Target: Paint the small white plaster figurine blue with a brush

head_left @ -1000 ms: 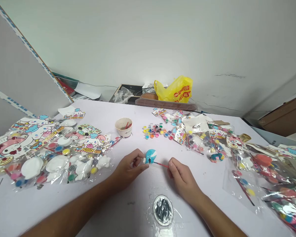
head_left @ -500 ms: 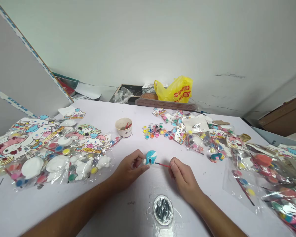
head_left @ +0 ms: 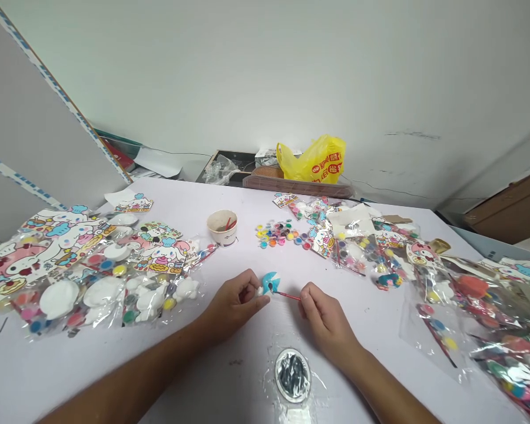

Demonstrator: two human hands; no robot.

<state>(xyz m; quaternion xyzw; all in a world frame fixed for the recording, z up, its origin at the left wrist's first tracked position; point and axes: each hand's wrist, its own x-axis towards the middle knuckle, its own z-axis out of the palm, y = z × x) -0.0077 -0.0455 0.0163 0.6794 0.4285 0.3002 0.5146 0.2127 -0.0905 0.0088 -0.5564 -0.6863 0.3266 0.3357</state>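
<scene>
A small figurine [head_left: 270,281], painted mostly blue with white and a dark spot, is pinched at its left edge by my left hand [head_left: 237,303]. My right hand [head_left: 324,315] closes round the handle of a thin red paintbrush [head_left: 289,295]. The brush points left, and its dark tip meets the figurine's lower right near the dark spot. Closer to me, an oval dish with black contents [head_left: 292,375] lies on the table under clear plastic. The ends of my left fingers are partly hidden behind the figurine.
A paper cup [head_left: 222,228] with red-handled brushes stands beyond my left hand. Small paint pots [head_left: 280,234] cluster right of it. Bagged white figures [head_left: 99,292] lie at left, more packets [head_left: 353,253] at right. A yellow plastic bag [head_left: 315,162] sits behind the table's far edge.
The paintbrush and my right hand have shifted slightly left, bringing the tip onto the figurine near its dark spot. The figurine has turned a little in my left hand.
</scene>
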